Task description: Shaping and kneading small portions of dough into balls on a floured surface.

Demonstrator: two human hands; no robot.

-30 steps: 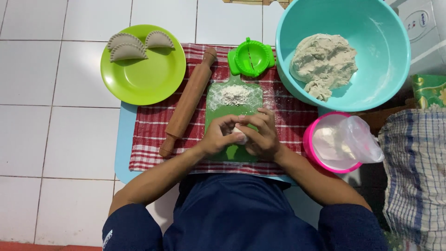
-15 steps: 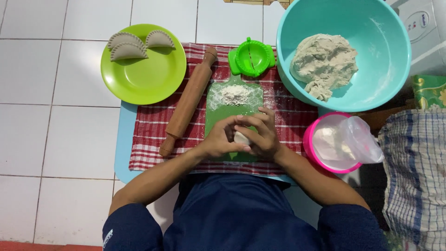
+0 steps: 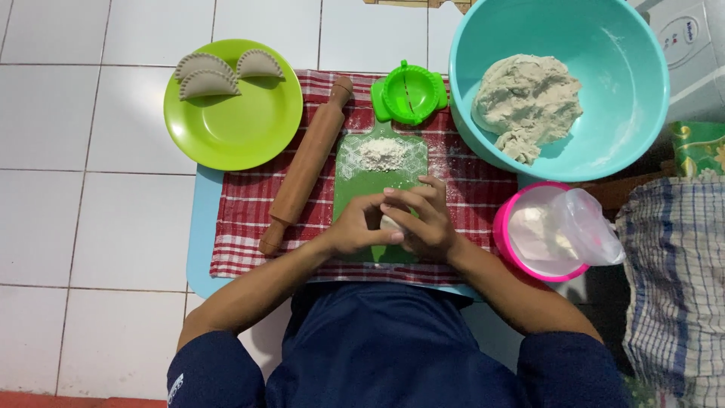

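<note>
Dough lump (image 3: 390, 223), small and pale, cupped between left hand (image 3: 355, 227) and right hand (image 3: 427, 225); three crimped dumplings (image 3: 219, 74) done up-left, bulk dough mass (image 3: 526, 102) unused up-right.

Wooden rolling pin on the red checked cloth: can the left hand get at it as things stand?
Probably yes. The wooden rolling pin lies bare on the red checked cloth, just beside the left hand, with nothing between. But both hands are cupped round a small pale dough piece, so the left hand would need to let go.
</note>
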